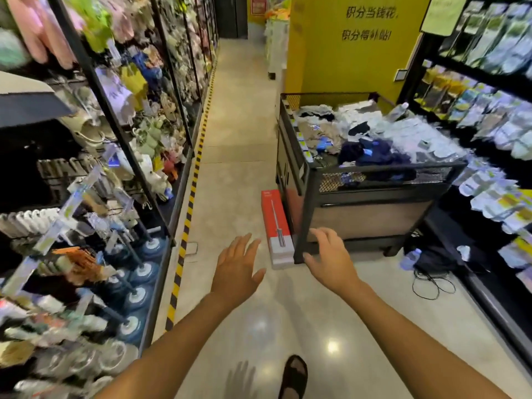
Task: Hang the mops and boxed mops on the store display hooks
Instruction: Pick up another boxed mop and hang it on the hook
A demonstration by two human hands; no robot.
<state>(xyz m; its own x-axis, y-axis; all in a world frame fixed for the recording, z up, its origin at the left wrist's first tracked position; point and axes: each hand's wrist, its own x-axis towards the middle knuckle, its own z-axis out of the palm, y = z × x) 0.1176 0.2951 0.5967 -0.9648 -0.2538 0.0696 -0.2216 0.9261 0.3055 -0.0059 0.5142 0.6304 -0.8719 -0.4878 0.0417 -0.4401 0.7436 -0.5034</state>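
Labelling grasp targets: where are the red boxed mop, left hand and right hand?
red boxed mop (277, 230), head view, middle of its printed face.
left hand (236, 269), head view, back of the hand.
right hand (331, 262), head view, back of the hand.

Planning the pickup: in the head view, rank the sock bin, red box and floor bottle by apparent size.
1. sock bin
2. red box
3. floor bottle
All sit at similar range, so the order looks reliable.

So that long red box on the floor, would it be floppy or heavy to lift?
Probably stiff: the red box keeps straight cardboard-like edges. Likely light, since its print shows a slim pole. Being long and narrow, it may swing if gripped at one end.
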